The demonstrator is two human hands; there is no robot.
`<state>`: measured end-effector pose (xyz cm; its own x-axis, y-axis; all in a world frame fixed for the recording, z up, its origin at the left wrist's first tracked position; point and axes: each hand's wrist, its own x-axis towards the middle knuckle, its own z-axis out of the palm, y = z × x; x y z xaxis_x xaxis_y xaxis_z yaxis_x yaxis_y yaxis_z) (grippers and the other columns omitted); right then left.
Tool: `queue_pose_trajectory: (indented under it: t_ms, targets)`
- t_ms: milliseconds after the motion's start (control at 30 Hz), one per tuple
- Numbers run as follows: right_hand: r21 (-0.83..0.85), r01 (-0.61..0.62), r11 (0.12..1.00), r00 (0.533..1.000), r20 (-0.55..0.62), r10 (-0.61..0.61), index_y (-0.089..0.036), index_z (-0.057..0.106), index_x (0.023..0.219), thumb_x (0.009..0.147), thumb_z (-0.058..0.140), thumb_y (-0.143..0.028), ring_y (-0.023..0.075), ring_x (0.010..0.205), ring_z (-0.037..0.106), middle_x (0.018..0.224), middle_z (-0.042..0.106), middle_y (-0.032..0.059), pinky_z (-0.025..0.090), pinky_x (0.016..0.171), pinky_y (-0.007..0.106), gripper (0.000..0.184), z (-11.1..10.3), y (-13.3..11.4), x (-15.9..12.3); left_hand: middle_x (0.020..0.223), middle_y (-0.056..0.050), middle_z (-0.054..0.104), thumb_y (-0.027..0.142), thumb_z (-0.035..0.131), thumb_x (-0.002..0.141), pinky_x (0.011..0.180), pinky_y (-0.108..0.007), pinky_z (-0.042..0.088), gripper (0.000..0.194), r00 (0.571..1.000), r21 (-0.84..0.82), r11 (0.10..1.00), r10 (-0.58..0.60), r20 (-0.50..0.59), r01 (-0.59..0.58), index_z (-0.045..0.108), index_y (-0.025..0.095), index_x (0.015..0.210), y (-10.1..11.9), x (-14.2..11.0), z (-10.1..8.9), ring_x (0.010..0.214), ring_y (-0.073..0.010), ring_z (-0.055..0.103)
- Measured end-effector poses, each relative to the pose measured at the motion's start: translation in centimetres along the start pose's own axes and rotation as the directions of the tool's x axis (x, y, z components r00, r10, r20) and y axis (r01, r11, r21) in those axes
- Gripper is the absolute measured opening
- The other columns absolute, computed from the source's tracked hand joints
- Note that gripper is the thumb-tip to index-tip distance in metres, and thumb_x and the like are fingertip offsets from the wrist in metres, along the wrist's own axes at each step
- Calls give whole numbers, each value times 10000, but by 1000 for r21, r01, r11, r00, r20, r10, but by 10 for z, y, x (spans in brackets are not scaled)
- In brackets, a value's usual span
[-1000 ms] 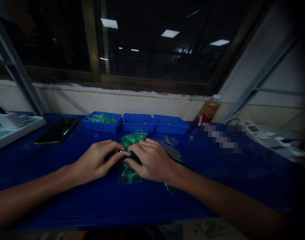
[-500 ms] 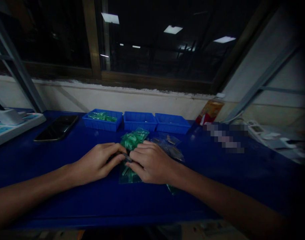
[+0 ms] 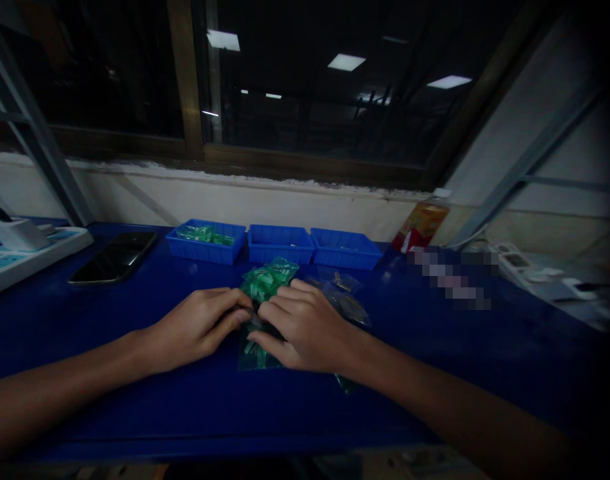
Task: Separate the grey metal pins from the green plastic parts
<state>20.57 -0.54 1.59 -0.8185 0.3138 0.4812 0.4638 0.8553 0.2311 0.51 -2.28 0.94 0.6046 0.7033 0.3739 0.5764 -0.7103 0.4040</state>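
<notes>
My left hand pinches a small dark piece between thumb and fingertips; its kind is too blurred to tell. Close on its right, my right hand has curled fingers at that piece, while its thumb stands apart below. Beneath and behind both hands lie green-tinted clear plastic bags with small pieces inside, partly covered by my fingers. Clear bags of brassy metal parts rest just beyond my right hand. A green bag corner shows under my right wrist.
Three blue bins stand along the wall: a left bin with green packets, a middle bin and a right bin. A phone and a power strip lie left. A drink bottle leans at the back right.
My right thumb has moved down, away from the small dark piece and its own fingers. My left hand keeps its pinch in the same spot.
</notes>
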Motion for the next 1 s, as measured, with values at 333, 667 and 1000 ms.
queue_pose_trajectory:
  t_ms: [333, 667, 1000]
  targets:
    - [7, -112, 994, 993, 25, 112, -153, 534, 727, 852, 390, -288, 135, 605, 493, 615, 567, 14, 266, 594, 279, 233, -2, -2, 4, 823, 8, 617, 272, 429, 872, 575, -189, 436, 261, 996, -47, 995, -91, -8, 91, 436, 201, 1123, -2, -1, 1, 677, -106, 584]
    - [82, -160, 984, 987, 30, 158, -155, 537, 808, 848, 401, -349, 138, 633, 507, 651, 575, 13, 287, 604, 267, 240, -5, -2, 3, 866, -25, 623, 296, 456, 856, 643, -210, 461, 183, 992, 9, 998, -68, -105, 70, 539, 181, 971, 0, -3, -2, 748, -127, 592]
    - [54, -137, 989, 990, 18, 136, -148, 547, 795, 860, 388, -289, 130, 621, 509, 651, 588, 16, 281, 595, 272, 222, -3, -2, 3, 762, 2, 607, 293, 438, 860, 602, -207, 455, 214, 995, -23, 997, -69, -78, 67, 496, 175, 1029, 1, -1, -2, 671, -112, 580]
